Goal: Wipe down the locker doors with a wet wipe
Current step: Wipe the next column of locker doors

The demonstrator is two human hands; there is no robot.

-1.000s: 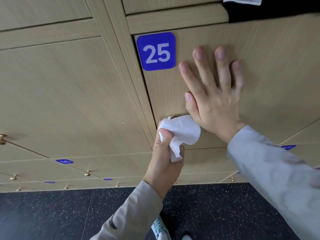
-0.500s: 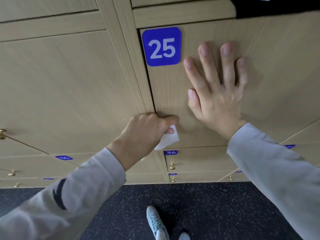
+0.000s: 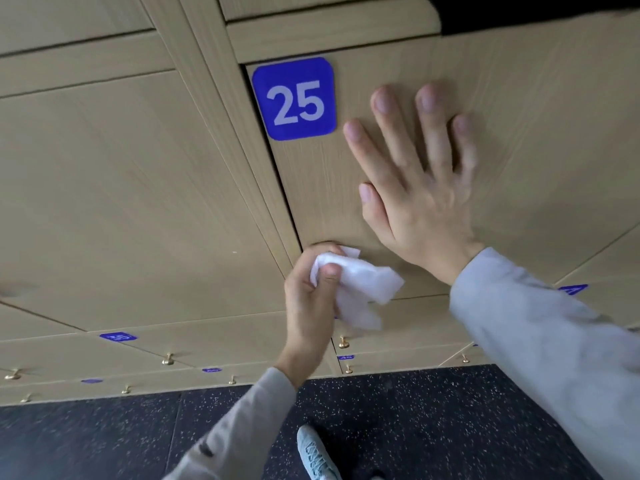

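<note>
A light wood locker door (image 3: 526,109) carries a blue plate with the number 25 (image 3: 294,98) at its top left corner. My right hand (image 3: 412,188) lies flat on this door, fingers spread. My left hand (image 3: 311,299) grips a crumpled white wet wipe (image 3: 360,289) at the door's lower left corner, right by the dark gap along its left edge. Part of the wipe hangs loose below my fingers.
Another wood door (image 3: 121,202) fills the left side. Lower rows of lockers with small blue number plates (image 3: 118,337) and brass knobs (image 3: 343,342) run down to a dark speckled floor (image 3: 433,420). My light blue shoe (image 3: 315,455) stands below. A dark opening (image 3: 519,12) shows at top right.
My left hand turned back from palm-down at the door's left edge; the wipe now shows in front of the fingers again. The right hand stayed flat on door 25.
</note>
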